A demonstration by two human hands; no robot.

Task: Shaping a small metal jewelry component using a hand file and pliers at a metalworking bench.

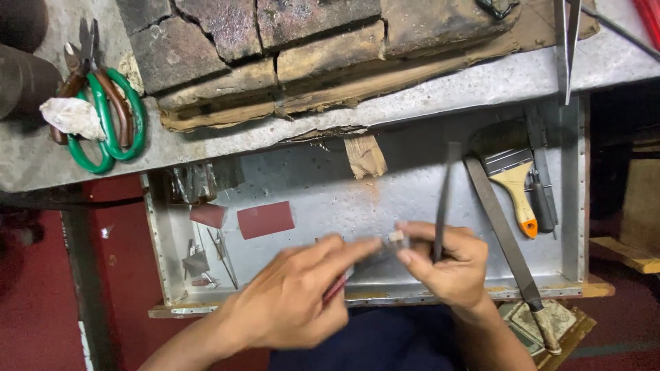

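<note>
Two hands meeting over an open metal drawer, lower centre of the frame.

Right hand (450,264) gripping a slim dark file (443,199) upright and pinching a small pale piece (395,237); left hand (295,295), blurred, fingers stretched to that piece, something red beneath the palm. Around them: dented grey drawer (330,192), wooden-handled paintbrush (509,172), long flat file (505,240), red sandpaper (266,219). Green-handled scissors (110,117) upper left, beside rough bricks (275,41).
</note>
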